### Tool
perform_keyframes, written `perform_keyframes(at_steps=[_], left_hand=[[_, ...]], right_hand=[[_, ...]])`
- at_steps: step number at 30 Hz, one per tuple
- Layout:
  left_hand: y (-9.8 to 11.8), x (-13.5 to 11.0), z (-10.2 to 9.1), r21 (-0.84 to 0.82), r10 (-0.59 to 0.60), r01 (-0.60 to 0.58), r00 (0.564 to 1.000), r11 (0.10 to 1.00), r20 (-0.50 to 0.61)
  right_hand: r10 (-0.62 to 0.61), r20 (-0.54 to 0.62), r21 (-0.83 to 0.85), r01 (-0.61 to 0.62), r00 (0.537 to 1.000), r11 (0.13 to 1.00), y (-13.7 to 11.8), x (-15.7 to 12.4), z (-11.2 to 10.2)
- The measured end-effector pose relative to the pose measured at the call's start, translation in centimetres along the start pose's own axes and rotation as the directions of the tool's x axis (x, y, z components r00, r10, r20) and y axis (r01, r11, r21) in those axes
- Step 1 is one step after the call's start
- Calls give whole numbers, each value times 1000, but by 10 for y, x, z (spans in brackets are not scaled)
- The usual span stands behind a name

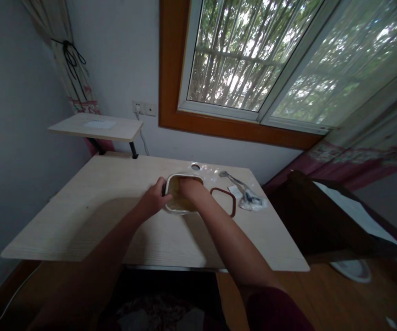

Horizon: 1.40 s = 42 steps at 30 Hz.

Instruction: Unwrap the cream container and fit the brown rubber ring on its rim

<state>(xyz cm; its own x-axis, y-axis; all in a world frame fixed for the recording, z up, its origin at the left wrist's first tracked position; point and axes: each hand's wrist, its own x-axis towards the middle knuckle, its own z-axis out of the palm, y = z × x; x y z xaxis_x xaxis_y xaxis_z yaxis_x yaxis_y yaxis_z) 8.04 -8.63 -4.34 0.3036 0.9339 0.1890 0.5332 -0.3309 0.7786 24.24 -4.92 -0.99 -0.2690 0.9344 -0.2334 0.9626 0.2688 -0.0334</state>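
Note:
A squarish container (171, 209) with a pale rim and a yellowish-brown inside stands on the light wooden desk (112, 179). My left hand (156, 197) grips its left side, with the thumb at the rim near a dark part that may be a handle. Reaching down into the container is my right hand (189, 187); its fingers are hidden or too dark to make out. To the right of the container lies a reddish-brown rounded-square ring (233, 202), flat on the desk.
Right of the ring are a clear plastic bag with something dark (252, 200) and a white slip of paper (235, 191). Clear plastic (205, 171) lies behind the container, by a round desk hole (195, 167). A raised shelf (116, 131) stands at back left; a dark piece of furniture (309, 220) adjoins right.

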Motion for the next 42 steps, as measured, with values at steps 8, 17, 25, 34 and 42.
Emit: perform_keyframes(at_steps=[8,17,25,34,42], left_hand=[[-4,1,1,-10,-53,53,999,999,10],[-1,-3,0,-53,-71,72,997,996,24],[-6,0,-2,-30,-60,58,995,998,-75],[-14,0,-16,22,-115,122,971,992,-209],[-25,-5,-34,46,-129,140,975,989,-181]], right_hand=[[98,34,-88,-94,995,992,-16,1,35],[82,64,-143,-72,995,987,-24,1,38],[-69,-36,-138,64,997,988,-16,-28,21],[-548,-310,-186,516,777,836,19,-94,-13],[-545,-355,-211,503,759,838,38,-89,20]])
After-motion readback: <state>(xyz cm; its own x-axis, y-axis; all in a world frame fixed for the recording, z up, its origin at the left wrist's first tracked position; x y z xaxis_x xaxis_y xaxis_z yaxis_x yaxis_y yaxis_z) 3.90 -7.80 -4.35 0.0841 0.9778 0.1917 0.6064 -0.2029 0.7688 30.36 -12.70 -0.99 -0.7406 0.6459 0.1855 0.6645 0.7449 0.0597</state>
